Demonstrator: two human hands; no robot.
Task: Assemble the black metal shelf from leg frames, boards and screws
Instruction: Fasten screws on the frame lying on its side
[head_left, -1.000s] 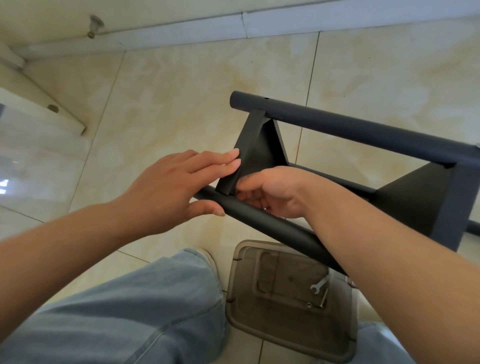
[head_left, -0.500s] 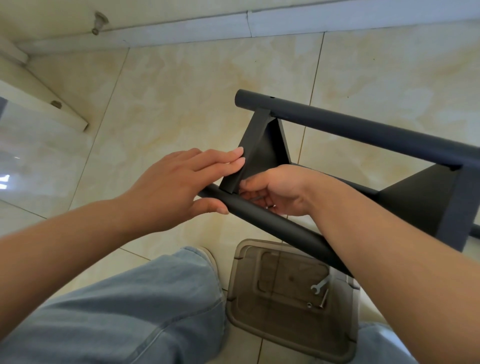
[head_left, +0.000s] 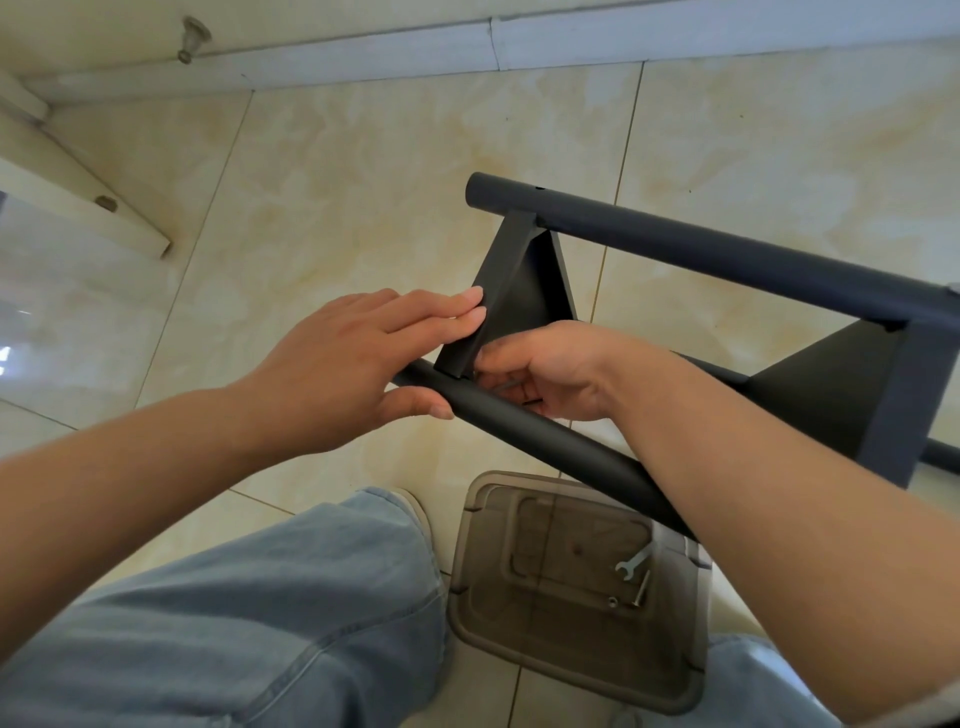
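The shelf frame (head_left: 675, 260) lies on its side above the tiled floor (head_left: 363, 182), held up between the person's knees and hands. Two round black tubes run as its legs: the far tube (head_left: 727, 249) and the near tube (head_left: 545, 441). Both have their long axis running from upper left to lower right in the view, their open ends pointing left. A flat black board (head_left: 511, 291) spans between them near the left ends; a second board (head_left: 841, 384) sits further right.

The left hand (head_left: 332, 369) rests on the near tube, fingers straight and together, tips pressed against the board's edge, thumb under the tube. The right hand (head_left: 550, 369) is curled at the joint of board and near tube, pinching a small metal part, likely a screw; the item itself is mostly hidden.

Judgement: the frame is painted steel, rigid and moderately heavy for one hand, with a smooth finish that may slip. The tubes offer the firmest hold; the board edges are thin and less comfortable to grip.

A clear plastic tray (head_left: 571, 649) on the floor holds a small wrench (head_left: 632, 564) and a bolt (head_left: 642, 587).
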